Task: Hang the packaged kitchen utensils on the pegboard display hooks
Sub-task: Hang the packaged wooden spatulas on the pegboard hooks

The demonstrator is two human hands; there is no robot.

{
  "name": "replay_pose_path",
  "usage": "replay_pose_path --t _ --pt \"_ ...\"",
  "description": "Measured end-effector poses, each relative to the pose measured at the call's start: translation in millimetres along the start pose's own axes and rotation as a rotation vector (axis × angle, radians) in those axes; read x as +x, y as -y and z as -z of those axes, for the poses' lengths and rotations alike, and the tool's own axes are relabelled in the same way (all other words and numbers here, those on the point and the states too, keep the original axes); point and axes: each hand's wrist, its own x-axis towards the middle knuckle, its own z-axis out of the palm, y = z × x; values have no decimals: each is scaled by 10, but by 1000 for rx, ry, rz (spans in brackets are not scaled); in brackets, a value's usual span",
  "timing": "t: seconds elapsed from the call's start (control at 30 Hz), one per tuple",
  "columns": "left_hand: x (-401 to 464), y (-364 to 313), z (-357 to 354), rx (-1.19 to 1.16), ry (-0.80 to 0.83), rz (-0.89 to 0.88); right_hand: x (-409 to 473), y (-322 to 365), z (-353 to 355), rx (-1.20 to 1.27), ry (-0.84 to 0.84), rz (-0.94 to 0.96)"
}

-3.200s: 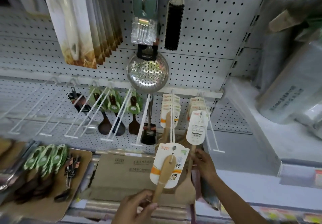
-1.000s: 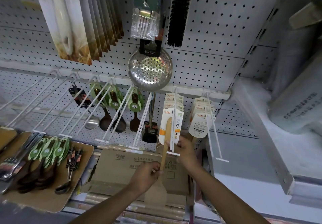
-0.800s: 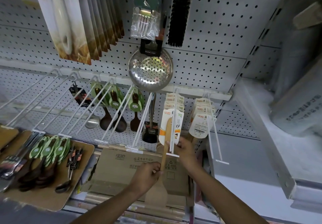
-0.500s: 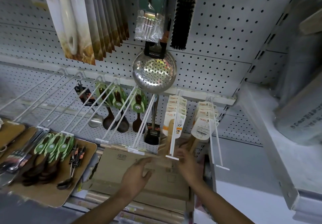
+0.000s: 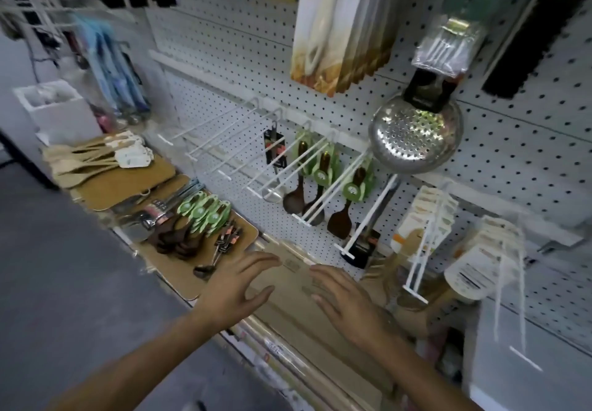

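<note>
- Below the pegboard (image 5: pixel 512 141), my left hand (image 5: pixel 235 289) and right hand (image 5: pixel 347 303) hang side by side over a flat cardboard box (image 5: pixel 288 285), neither holding anything.
- My fingers are spread wide and relaxed on both hands; whether they touch the cardboard I cannot tell.
- Right of my right hand, the packaged wooden spatulas (image 5: pixel 426 218) hang in a row on a white double hook (image 5: pixel 419 257), with a second row of carded utensils (image 5: pixel 480 260) on the hook beside them.
- To the left of my hands, green-carded dark spoons (image 5: pixel 198 218) lie in a pile on a wooden board (image 5: pixel 179 269), just beside some small metal utensils (image 5: pixel 224 241).
- Further left, pale wooden spatulas with white tags (image 5: pixel 99 157) lie on another board.
- On the middle hooks hang a few dark wooden spoons (image 5: pixel 320 186) with green cards.
- A perforated steel skimmer (image 5: pixel 415 135) hangs above them.
- Several long hooks (image 5: pixel 217 141) at the left carry nothing.
</note>
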Motion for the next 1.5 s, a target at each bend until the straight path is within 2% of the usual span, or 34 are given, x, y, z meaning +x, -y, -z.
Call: replay_pose_path --t 0.3,0.63,0.87,1.13,1.5 --pt "-675 689 942 106 -120 67 978 994 -523 49 12 179" --pt "-1611 1900 2297 196 -133 205 2003 2554 -1342 72 -19 306" --pt "-2133 2575 3072 180 -198 288 2774 3393 -1889 44 71 365" --pt "-2219 3424 3540 173 -262 402 3797 3901 -2403 44 171 463" --pt "-1691 5047 4203 250 -191 557 5660 4029 -3196 82 238 470"
